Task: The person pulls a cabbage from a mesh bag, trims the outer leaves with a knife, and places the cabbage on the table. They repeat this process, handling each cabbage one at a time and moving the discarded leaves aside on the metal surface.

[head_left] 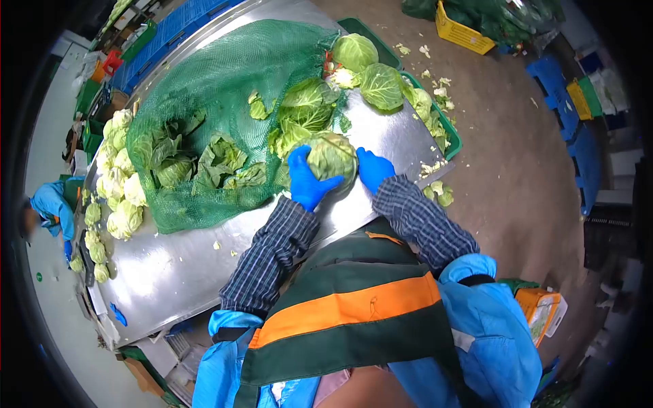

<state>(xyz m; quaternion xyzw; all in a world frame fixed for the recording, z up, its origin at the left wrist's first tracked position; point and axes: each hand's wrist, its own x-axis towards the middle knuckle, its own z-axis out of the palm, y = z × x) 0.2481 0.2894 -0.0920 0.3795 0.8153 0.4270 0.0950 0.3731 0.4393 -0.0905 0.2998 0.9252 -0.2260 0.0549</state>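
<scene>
A round green cabbage (332, 158) sits at the front edge of the metal table (170, 272), between my two blue-gloved hands. My left hand (309, 178) is against its left side, thumb and fingers spread round it. On its right side lies my right hand (374, 168), its fingertips touching or very near the leaves; its grip is partly hidden. Just behind are loose cabbage leaves (306, 109) at the mouth of a green mesh bag (224, 68). More dark leaves (221, 160) show through the mesh. Further right lie two cabbages (355, 52) (381, 87).
Pale trimmed cabbages (124, 219) are piled along the table's left side. A green crate (454, 139) with leaves stands past the right edge. Another person (53, 206) in blue is at the far left. A yellow crate (464, 30) is on the floor at the back right.
</scene>
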